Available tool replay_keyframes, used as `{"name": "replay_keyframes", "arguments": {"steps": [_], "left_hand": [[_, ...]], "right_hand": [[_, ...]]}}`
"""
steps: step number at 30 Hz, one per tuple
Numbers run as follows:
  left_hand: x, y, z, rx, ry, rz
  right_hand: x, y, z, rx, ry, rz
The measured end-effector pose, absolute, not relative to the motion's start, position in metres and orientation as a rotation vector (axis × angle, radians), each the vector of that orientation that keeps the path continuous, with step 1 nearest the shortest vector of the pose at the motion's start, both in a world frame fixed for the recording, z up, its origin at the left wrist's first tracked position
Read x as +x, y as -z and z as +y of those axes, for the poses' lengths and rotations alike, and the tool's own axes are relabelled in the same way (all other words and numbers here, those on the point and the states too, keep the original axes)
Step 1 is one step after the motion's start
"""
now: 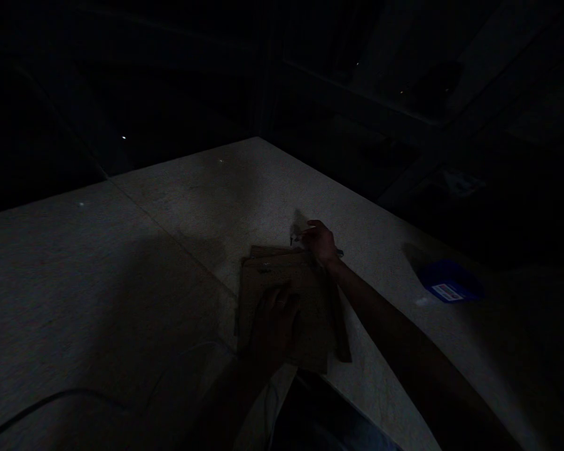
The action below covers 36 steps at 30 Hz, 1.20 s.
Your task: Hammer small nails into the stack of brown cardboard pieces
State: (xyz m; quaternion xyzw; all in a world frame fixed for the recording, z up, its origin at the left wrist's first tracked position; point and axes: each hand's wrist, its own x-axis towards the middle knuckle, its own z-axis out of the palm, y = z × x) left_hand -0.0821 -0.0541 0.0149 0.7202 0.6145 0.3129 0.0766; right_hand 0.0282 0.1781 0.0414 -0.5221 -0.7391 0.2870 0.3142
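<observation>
The picture is very dark. My left hand (275,319) lies with its fingers apart on a brown, flat stack that looks like cardboard (310,313), pressing on its upper face. A ring shows on one finger. Just past the stack's far right corner, my right hand (320,241) is closed around a slim pen-like tool (340,253). The tool's dark, thin tip points left and down, above the table close to the stack's far edge. Its exact kind is too dim to make out.
A pale table (192,207) with a seam and a far corner carries everything. A blue container (451,282) with a white label stands at the right. A dark cable (66,393) curves across the lower left. Dim frames or shelving lie beyond the table edge.
</observation>
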Motion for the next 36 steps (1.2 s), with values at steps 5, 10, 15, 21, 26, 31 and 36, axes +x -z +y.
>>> {"name": "replay_keyframes", "arguments": {"steps": [5,10,15,21,26,31,36], "left_hand": [[-0.082,-0.014,-0.054,2.172,-0.969,1.846],[-0.082,-0.016,-0.054,2.160,-0.998,1.818],[-0.081,-0.015,-0.055,2.159,-1.013,1.820],[-0.083,-0.018,-0.054,2.157,-0.988,1.817],[-0.083,-0.017,-0.053,2.160,-0.985,1.784],[-0.081,-0.013,-0.052,2.180,-1.033,1.813],[-0.081,-0.014,-0.054,2.174,-1.057,1.822]], "right_hand": [[0.018,-0.038,0.189,-1.450,-0.725,-2.071],[0.009,-0.042,0.191,-1.507,-0.692,-2.194],[0.006,-0.054,0.184,-1.532,-0.625,-2.279],[-0.011,-0.074,0.152,-1.319,-0.622,-2.445],[-0.022,-0.082,0.114,-0.753,-0.739,-2.793],[-0.026,-0.083,0.096,-0.626,-0.523,-2.967],[-0.024,-0.081,0.089,-0.624,-0.368,-3.020]]}}
